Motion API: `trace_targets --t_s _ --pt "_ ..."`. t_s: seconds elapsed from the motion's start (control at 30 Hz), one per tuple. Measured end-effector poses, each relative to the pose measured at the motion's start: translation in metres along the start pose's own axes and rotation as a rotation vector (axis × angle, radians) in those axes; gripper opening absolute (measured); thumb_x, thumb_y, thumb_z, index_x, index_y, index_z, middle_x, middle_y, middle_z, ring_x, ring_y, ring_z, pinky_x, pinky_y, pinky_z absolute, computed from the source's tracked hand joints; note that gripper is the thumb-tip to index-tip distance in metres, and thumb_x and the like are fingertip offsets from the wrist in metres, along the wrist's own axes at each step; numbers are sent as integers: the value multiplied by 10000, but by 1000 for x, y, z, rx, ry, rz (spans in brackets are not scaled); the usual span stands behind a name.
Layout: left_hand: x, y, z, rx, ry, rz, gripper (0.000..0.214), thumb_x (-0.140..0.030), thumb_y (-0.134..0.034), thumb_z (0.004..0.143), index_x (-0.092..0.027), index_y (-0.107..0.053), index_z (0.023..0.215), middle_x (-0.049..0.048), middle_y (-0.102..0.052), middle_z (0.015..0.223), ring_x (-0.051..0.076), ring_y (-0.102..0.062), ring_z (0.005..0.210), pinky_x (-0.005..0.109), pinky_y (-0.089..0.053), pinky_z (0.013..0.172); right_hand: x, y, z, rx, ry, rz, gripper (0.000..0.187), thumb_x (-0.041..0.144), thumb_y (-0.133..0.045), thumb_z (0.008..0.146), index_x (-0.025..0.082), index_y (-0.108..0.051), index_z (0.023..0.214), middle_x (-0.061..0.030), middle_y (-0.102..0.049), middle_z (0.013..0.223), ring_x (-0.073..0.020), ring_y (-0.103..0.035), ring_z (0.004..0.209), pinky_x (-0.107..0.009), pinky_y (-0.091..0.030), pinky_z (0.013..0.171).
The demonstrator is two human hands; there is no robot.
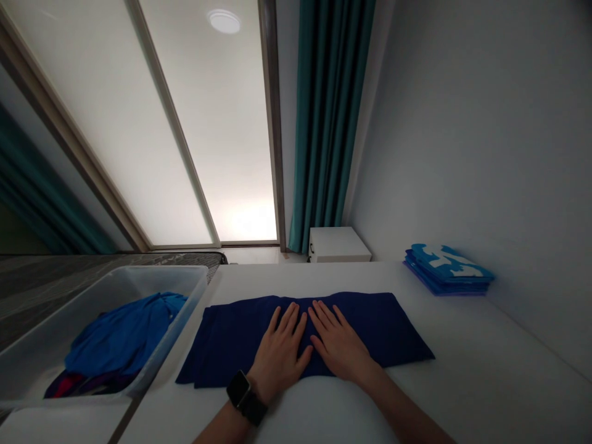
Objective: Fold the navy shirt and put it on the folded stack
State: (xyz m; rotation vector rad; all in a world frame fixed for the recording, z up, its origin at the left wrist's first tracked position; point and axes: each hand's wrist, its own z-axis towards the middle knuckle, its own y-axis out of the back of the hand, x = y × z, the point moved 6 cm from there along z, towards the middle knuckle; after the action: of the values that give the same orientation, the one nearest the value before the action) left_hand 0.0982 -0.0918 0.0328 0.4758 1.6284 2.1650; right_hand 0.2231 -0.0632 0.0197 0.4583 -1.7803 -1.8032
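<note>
A dark blue cloth (379, 327), folded into a long flat strip, lies crosswise on the white table (462, 394). My left hand (282, 348), with a black watch (246, 398) on its wrist, rests palm down on the middle of the cloth, fingers stretched out. Just to its right, my right hand (340, 345) also lies flat on the cloth with fingers extended. The two hands are close together and neither grips anything. At the cloth's left end, the edges of its layers show slightly out of line.
On the left, a translucent plastic bin (185, 277) holds crumpled bright blue cloth (129, 333) and some darker fabric. A stack of folded blue cloths (446, 271) with a white pattern on top sits at the right by the wall. Behind the table stands a white cabinet (337, 243).
</note>
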Motion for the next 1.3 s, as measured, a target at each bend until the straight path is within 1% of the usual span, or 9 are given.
trace_targets --t_s 0.13,0.23,0.37,0.5,0.63,0.93,1.03,1.13,1.3 --pt "20 10 -2 -11 -33 0 547 -437 -333 985 -210 -334 1484 90 -321 1552 248 -266 1436 483 -244 1163 -1 -1 0 -33 -13 20 598 412 -251 995 137 -207 1525 -88 -182 1581 -219 -133 1463 -458 -119 1187" --pt "28 9 -3 -13 -49 -21 540 -413 -342 990 -244 -294 1500 63 -296 1565 238 -265 1437 472 -247 1165 -5 -1 1 -64 -63 35 618 432 -228 997 143 -144 1536 -70 -152 1590 -203 -120 1466 -439 -100 1193" --pt "30 -1 -3 19 -61 -75 573 -473 -351 983 -282 -248 1513 42 -293 1567 236 -279 1432 465 -256 1162 -25 0 -3 -76 -253 39 643 470 -192 993 117 -173 1530 -80 -143 1592 -214 -92 1469 -440 -56 1194" --pt "34 -10 -4 69 -39 -101 601 -500 -347 979 -303 -189 1524 34 -242 1584 247 -249 1443 487 -233 1166 -53 -4 -14 -30 -429 16 707 535 -195 974 83 -220 1517 -126 -184 1579 -248 -117 1465 -458 -44 1187" --pt "37 -11 -5 68 -50 -110 606 -494 -351 981 -313 -159 1527 31 -221 1590 245 -240 1446 482 -218 1170 -64 -8 -18 -12 -429 3 745 569 -181 963 71 -219 1515 -133 -191 1576 -249 -114 1465 -456 -44 1186" --pt "34 -15 -5 67 -3 -96 586 -484 -308 994 -279 -179 1527 49 -252 1580 238 -242 1445 489 -207 1169 -66 -6 -11 -20 -380 1 767 592 -129 957 74 -208 1518 -129 -194 1575 -245 -127 1464 -456 -82 1178" --pt "34 -14 -6 111 -10 -105 570 -477 -279 1002 -265 -197 1525 55 -247 1581 235 -226 1451 485 -198 1171 -67 -5 -10 -19 -376 -8 767 589 -130 959 67 -219 1514 -137 -209 1571 -243 -133 1463 -446 -78 1179" --pt "40 -6 -6 188 -89 -121 567 -477 -276 1002 -270 -198 1523 58 -214 1589 242 -223 1451 480 -209 1165 -67 -4 -8 -11 -373 -12 771 586 -136 960 52 -219 1510 -147 -203 1571 -247 -126 1464 -449 -74 1180" --pt "57 18 -5 245 -359 -177 599 -480 -404 964 -330 -216 1513 14 -259 1575 223 -281 1431 417 -201 1176 -68 -4 -7 6 -375 -4 762 577 -137 962 55 -208 1512 -133 -190 1574 -241 -118 1465 -447 -61 1182"
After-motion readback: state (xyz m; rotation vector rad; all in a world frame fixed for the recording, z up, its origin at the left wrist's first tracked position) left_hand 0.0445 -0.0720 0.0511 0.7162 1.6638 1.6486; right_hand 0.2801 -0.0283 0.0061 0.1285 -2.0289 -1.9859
